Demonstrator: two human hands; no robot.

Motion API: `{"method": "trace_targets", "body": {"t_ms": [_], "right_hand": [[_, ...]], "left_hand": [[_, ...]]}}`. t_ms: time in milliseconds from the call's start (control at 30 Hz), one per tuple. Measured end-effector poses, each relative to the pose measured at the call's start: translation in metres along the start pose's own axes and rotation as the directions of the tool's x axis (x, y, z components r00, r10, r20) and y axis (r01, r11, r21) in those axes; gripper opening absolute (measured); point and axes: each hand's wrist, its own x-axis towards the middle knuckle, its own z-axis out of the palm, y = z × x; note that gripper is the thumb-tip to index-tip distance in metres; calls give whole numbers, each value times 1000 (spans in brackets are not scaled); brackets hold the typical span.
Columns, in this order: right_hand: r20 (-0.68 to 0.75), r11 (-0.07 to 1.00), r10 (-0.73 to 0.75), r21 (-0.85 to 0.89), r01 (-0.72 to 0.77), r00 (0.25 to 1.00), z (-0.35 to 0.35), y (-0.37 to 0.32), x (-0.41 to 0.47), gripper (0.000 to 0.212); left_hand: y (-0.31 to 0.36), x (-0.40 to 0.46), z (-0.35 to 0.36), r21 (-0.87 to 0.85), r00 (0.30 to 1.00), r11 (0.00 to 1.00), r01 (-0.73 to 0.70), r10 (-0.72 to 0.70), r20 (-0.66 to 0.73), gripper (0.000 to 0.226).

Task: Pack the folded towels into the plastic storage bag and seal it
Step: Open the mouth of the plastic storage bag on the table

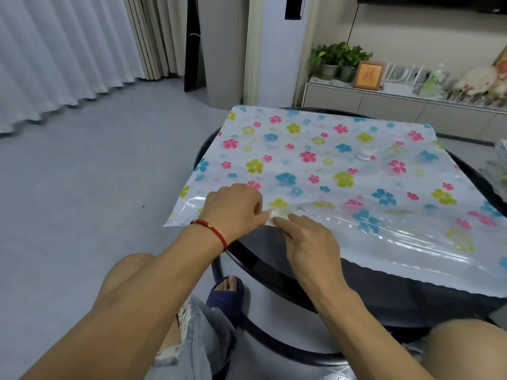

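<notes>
So the biggest thing here is the round dark counter (274,259), and spread flat over nearly all of it is one plastic storage bag (329,165) with pink, blue and yellow flowers printed on it, its left corner hanging off the counter's edge. Makes sense to lay it flat like that, since you need the mouth within reach before anything goes in. It looks empty and flat to me, and I count zero folded towels in view, so I'd say packing hasn't begun. On the bag's far right side there's one small round pale valve (366,154), probably for sucking the air out, though it's blurry enough that I wouldn't swear to it. Both hands meet at the bag's near edge: the left hand (233,209), with a red bracelet on its wrist, has its grip pinched tight on the plastic, and the right hand (310,239) lies just beside it with its forefinger stretched out against the same spot; whether it's actually gripping there, I can't tell. My guess is they're peeling the two layers apart to open it.
</notes>
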Motion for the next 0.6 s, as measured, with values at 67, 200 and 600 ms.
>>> {"method": "trace_targets", "body": {"t_ms": [67,200,600], "right_hand": [[68,999,-30,-9,31,997,1,0,-1,26],[263,987,-139,-45,156,955,-3,5,-10,19],[35,984,-61,168,54,998,4,-23,14,37]], "left_hand": [[2,3,1,-29,1000,1000,2,-3,-31,29],[-3,24,-10,-85,984,985,152,-159,-84,28],[-28,5,-11,-314,986,942,-115,146,77,18]]}}
